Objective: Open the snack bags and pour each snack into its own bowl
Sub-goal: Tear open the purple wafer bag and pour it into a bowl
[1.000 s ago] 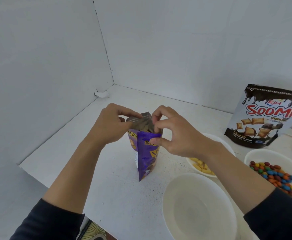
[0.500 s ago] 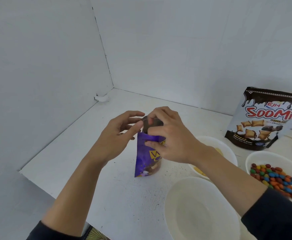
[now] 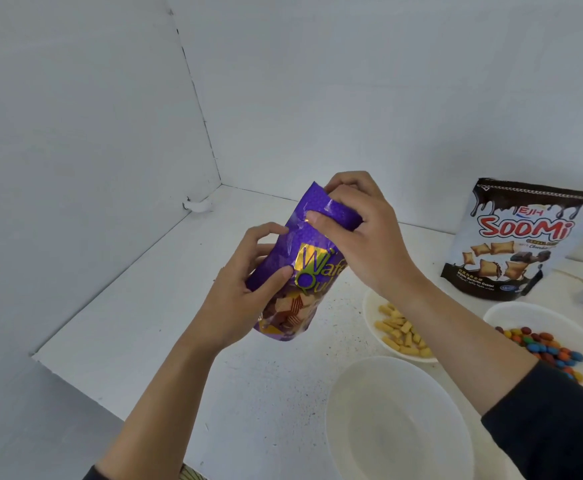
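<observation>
Both hands hold the purple wafer bag (image 3: 303, 258) up off the table (image 3: 137, 327): left hand (image 3: 245, 289) grips its lower side, right hand (image 3: 359, 233) pinches the top. Empty bowl (image 3: 397, 424) sits near right.

A single head-worn wide-angle view looks forward and down, close over the desk (image 3: 144, 327), its walled corner (image 3: 220, 185) at 10 o'clock.

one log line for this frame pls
left hand: grips purple wafer bag body | right hand: grips bag top | bag: tilted | nearest bowl: empty
</observation>
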A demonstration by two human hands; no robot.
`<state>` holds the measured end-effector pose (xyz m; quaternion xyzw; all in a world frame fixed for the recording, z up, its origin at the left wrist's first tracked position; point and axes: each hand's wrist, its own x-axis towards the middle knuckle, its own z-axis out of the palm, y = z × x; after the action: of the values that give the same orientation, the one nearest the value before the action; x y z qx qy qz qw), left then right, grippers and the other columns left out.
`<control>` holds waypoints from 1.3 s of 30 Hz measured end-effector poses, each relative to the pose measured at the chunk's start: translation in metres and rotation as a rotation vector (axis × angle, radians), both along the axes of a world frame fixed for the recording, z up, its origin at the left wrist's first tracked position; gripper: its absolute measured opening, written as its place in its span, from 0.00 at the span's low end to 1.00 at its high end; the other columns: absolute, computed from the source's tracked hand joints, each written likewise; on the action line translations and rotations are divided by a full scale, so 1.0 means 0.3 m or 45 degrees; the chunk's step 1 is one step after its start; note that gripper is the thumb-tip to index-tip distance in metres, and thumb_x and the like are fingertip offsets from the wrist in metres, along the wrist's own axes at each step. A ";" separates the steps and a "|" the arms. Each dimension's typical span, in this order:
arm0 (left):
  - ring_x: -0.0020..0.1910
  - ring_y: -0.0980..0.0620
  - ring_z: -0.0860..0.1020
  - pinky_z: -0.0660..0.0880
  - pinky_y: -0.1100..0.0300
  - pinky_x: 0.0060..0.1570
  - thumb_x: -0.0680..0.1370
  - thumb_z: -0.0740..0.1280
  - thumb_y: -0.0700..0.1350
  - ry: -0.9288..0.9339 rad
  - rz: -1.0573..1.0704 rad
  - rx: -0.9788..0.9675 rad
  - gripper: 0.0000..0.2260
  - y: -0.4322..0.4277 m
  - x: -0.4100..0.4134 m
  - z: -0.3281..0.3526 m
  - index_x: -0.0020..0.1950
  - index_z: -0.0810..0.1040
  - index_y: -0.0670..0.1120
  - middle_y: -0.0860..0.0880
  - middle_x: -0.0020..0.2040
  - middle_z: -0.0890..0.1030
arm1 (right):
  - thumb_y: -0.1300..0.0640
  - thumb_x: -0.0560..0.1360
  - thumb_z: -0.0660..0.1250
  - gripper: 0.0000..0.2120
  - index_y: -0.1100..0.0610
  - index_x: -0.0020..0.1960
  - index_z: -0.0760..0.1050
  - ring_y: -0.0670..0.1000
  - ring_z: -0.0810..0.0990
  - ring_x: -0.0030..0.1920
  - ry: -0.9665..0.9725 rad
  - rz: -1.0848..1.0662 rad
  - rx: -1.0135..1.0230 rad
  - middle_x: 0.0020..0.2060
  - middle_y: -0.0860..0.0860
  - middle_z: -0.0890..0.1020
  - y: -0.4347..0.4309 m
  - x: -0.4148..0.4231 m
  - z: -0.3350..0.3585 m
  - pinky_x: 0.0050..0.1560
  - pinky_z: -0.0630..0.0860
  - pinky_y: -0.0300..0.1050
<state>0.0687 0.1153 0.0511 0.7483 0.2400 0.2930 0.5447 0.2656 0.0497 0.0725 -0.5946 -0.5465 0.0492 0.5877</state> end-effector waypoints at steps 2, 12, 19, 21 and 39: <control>0.61 0.49 0.82 0.84 0.46 0.49 0.81 0.66 0.45 0.035 -0.038 0.019 0.12 0.006 -0.004 -0.003 0.64 0.74 0.50 0.55 0.61 0.82 | 0.59 0.75 0.75 0.05 0.57 0.45 0.78 0.50 0.78 0.53 0.056 0.015 0.012 0.54 0.49 0.76 -0.010 0.005 0.006 0.49 0.77 0.43; 0.58 0.50 0.83 0.83 0.54 0.49 0.79 0.70 0.49 0.076 0.097 0.066 0.17 0.010 -0.020 -0.025 0.68 0.76 0.60 0.53 0.61 0.82 | 0.54 0.72 0.77 0.14 0.62 0.42 0.76 0.58 0.80 0.50 0.375 -0.137 0.003 0.51 0.50 0.74 -0.067 0.055 0.027 0.45 0.81 0.64; 0.65 0.58 0.80 0.78 0.62 0.60 0.83 0.64 0.50 -0.016 0.017 -0.097 0.22 -0.075 -0.013 -0.011 0.74 0.68 0.69 0.64 0.68 0.77 | 0.54 0.71 0.78 0.12 0.59 0.42 0.77 0.62 0.84 0.45 0.548 -0.186 0.016 0.53 0.52 0.77 -0.145 0.048 0.075 0.38 0.81 0.67; 0.63 0.60 0.80 0.78 0.66 0.57 0.84 0.62 0.49 -0.072 -0.015 -0.117 0.22 -0.113 -0.009 -0.007 0.74 0.67 0.68 0.69 0.66 0.77 | 0.52 0.70 0.79 0.10 0.52 0.39 0.77 0.63 0.84 0.44 0.588 -0.202 0.006 0.54 0.56 0.79 -0.170 0.049 0.090 0.38 0.81 0.67; 0.62 0.39 0.81 0.78 0.45 0.56 0.80 0.67 0.46 -0.322 0.274 -0.223 0.12 -0.334 -0.091 0.014 0.63 0.76 0.51 0.43 0.67 0.76 | 0.57 0.72 0.78 0.23 0.49 0.62 0.70 0.59 0.87 0.42 0.682 0.004 -0.073 0.42 0.55 0.87 -0.484 -0.024 0.082 0.45 0.82 0.68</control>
<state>0.0416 0.0150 0.0553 0.6253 0.2728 0.4191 0.5991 0.2583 -0.0954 0.0970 -0.5760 -0.3709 0.2212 0.6941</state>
